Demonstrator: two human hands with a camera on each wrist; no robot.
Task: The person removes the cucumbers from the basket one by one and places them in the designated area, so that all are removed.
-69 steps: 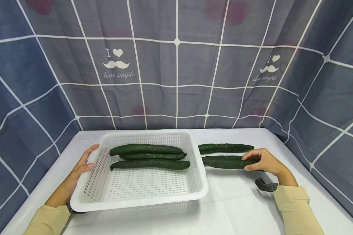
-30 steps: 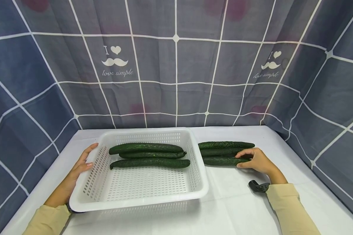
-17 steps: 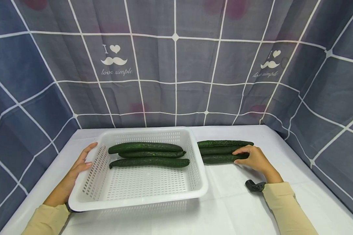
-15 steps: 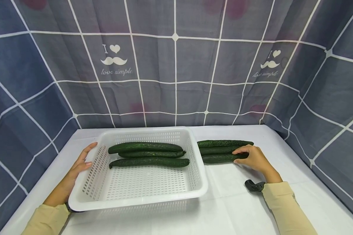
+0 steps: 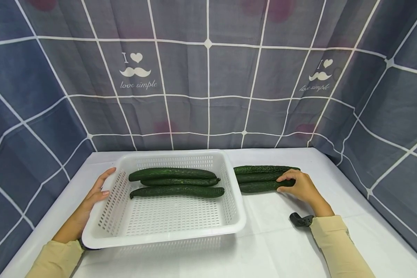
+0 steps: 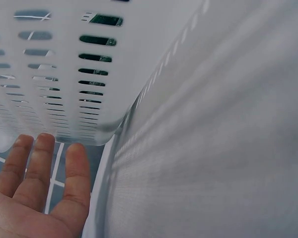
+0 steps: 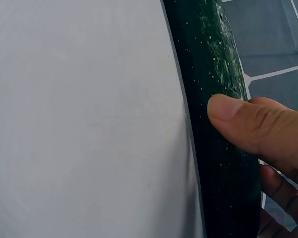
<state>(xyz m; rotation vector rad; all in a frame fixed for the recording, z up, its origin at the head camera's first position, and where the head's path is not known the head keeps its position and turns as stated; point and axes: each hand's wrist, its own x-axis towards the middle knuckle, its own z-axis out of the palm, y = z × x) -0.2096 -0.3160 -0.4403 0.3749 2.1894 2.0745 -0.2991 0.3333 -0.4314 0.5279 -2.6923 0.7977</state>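
Note:
In the head view my right hand (image 5: 300, 188) holds the right end of a dark green cucumber (image 5: 258, 187), the front one of three side by side on the table right of the basket. Its thumb presses the near side of this cucumber (image 7: 216, 148) in the right wrist view. Behind it lie a middle cucumber (image 5: 255, 178) and a back cucumber (image 5: 264, 169). My left hand (image 5: 92, 199) is at the left wall of a white perforated basket (image 5: 166, 235). In the left wrist view its fingers (image 6: 77, 171) are extended near the basket; contact is unclear.
Three more cucumbers (image 5: 177, 192) lie lengthwise inside the basket, toward its back. A white cloth (image 5: 274, 247) covers the table. Grey-blue checked curtains (image 5: 236, 77) enclose the back and both sides.
My right hand has moved left, bringing the front cucumber closer to the basket and against the others. A third cucumber at the right has come into sight. My left hand stays put.

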